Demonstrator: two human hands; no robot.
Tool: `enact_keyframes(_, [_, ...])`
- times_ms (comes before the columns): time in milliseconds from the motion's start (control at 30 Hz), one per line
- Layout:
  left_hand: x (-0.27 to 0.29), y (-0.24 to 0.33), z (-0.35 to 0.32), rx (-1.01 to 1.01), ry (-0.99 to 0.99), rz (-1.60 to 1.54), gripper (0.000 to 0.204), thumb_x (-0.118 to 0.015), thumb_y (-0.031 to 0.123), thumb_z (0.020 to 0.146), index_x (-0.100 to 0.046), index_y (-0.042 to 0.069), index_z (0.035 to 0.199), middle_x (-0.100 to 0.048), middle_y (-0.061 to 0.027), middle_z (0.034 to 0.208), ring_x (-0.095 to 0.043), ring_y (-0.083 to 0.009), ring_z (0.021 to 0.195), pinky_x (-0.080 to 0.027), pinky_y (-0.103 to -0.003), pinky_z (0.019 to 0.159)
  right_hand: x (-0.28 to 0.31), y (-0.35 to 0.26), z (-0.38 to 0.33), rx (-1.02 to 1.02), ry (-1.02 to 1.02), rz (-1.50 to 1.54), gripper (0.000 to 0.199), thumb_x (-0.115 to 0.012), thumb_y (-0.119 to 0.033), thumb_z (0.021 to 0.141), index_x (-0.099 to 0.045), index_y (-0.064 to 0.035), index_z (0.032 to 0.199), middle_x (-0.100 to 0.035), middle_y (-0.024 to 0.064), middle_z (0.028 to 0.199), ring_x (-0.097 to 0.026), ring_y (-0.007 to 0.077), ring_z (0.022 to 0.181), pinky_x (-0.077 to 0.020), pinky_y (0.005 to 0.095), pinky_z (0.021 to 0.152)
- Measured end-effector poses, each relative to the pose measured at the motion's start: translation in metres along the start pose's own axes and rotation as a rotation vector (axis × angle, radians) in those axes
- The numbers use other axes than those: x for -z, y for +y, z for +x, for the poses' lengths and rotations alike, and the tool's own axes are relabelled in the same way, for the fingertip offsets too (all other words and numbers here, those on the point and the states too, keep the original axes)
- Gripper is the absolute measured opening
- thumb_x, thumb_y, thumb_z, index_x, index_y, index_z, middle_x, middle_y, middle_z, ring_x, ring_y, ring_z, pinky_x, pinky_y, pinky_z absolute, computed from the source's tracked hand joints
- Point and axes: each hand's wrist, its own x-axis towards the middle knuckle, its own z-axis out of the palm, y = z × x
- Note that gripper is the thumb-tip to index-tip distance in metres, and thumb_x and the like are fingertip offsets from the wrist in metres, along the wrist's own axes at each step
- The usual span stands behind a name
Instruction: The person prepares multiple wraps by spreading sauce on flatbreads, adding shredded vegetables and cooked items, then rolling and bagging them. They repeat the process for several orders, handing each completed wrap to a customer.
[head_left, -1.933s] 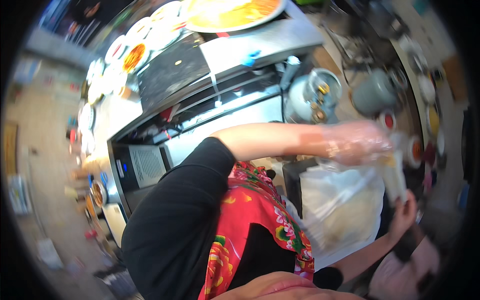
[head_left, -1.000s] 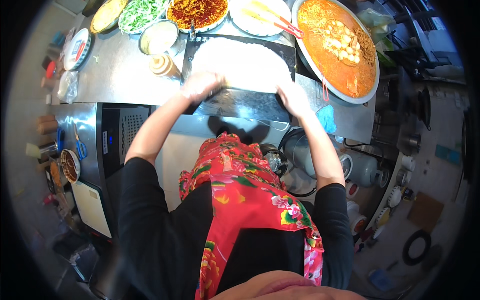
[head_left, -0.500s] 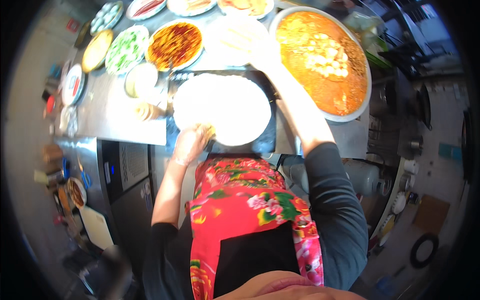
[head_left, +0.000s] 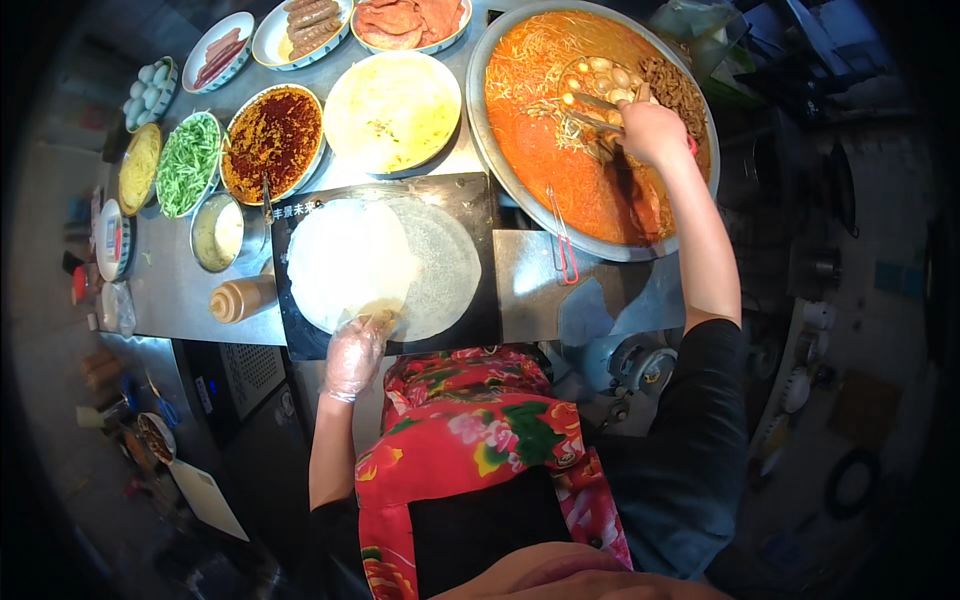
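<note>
My left hand (head_left: pixel 355 358), in a clear plastic glove, has its fingers closed on a small yellow-brown piece (head_left: pixel 377 317) at the near edge of a thin round pancake sheet (head_left: pixel 440 272). The sheet lies on a black square griddle plate (head_left: pixel 480 205). Its left part glares white, its right part is greyish; whether these are two layers I cannot tell. Bare, my right hand (head_left: pixel 655 130) grips metal tongs (head_left: pixel 598 103), their tips among small peeled eggs (head_left: pixel 603 76) in a large basin (head_left: pixel 478 130) of red-orange soup with noodles and brown shreds.
Another pair of tongs (head_left: pixel 562 235) with red handles leans on the basin's near rim. Left of the griddle are a squeeze bottle (head_left: pixel 240 299) and a metal pot (head_left: pixel 205 240). Behind stand dishes of chili sauce (head_left: pixel 270 140), green shreds (head_left: pixel 188 160), yellow batter (head_left: pixel 392 110) and sausages (head_left: pixel 310 25).
My right hand has gone from beside the pale dish across to the basin on the right. The left hand stays at the sheet's near edge. The view has shifted and the glare has lessened.
</note>
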Motion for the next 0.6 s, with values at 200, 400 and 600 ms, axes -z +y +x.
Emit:
enact_keyframes(200, [-0.004,0.037,0.053,-0.122,-0.005,-0.01,0.019,-0.062,0.003,0.086,-0.068,0.001,0.104,-0.068,-0.0183,0.089,-0.066,-0.0383,0.082,-0.054,-0.044,0.075,-0.034,0.023,0.042,-0.03,-0.147,-0.132,0.036,-0.073,-0.017,0.082,-0.068,-0.0045,0.115,-0.073,0.0165,0.104,-0.071,0.0342,0.098,-0.0578,0.0447,0.082])
enact_keyframes(400, [0.005,0.051,0.059,-0.138,0.032,-0.017,0.017,-0.064,0.003,0.087,-0.067,0.0,0.103,-0.068,-0.017,0.088,-0.066,-0.0373,0.082,-0.054,-0.044,0.075,-0.03,0.036,-0.015,0.001,0.038,0.054,0.043,-0.072,-0.018,0.084,-0.064,-0.0089,0.126,-0.072,0.0177,0.102,-0.07,0.0354,0.095,-0.0573,0.0464,0.081])
enact_keyframes(600, [-0.005,0.017,0.066,-0.151,0.304,-0.1,0.045,-0.072,0.002,0.083,-0.059,-0.002,0.126,-0.064,-0.0239,0.113,-0.063,-0.0408,0.106,-0.052,-0.045,0.093,-0.01,-0.072,-0.102,0.376,0.115,0.335,0.053,-0.072,-0.025,0.088,-0.058,-0.0173,0.138,-0.068,0.0136,0.104,-0.07,0.0348,0.095,-0.057,0.0452,0.081])
